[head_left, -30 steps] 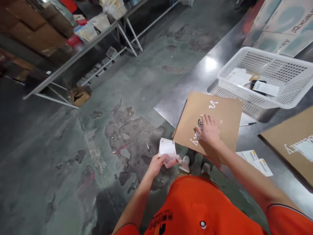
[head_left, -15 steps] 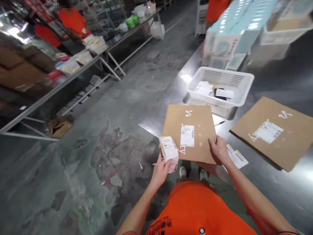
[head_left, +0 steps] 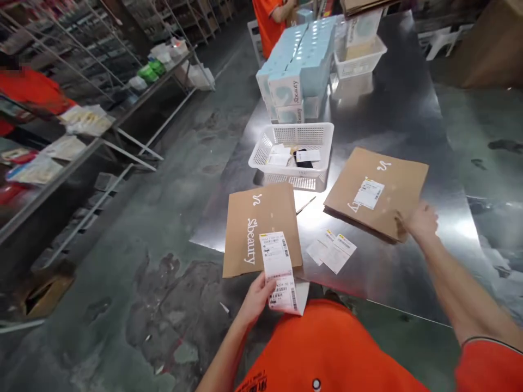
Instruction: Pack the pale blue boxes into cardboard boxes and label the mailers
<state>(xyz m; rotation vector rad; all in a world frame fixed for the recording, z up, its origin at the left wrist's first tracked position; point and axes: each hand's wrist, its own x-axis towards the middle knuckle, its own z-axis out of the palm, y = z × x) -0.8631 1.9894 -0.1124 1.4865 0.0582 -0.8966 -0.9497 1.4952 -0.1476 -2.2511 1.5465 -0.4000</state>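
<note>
My left hand (head_left: 258, 296) is closed on a strip of printed white labels (head_left: 280, 272), which hangs over the front of a flat brown carton (head_left: 241, 228) at the table's left corner. No label shows on the visible part of that carton. To the right lies a stack of flat cartons (head_left: 392, 190), its top one bearing a white label (head_left: 369, 194). My right hand (head_left: 423, 222) is at the stack's near right corner, blurred, with its fingers around the edge. Loose label slips (head_left: 337, 253) lie between the two cartons, and a pen (head_left: 306, 204) rests beside the left carton.
A white basket (head_left: 292, 130) with papers and a dark item stands behind the cartons. Light blue boxes (head_left: 300, 60) and another white basket (head_left: 359, 65) are farther back on the metal table (head_left: 392, 109). People in orange stand beyond.
My right hand has left the left carton and moved right to the carton stack. The label strip now hangs longer from my left hand, and the left carton's label no longer shows. The view has turned right.
</note>
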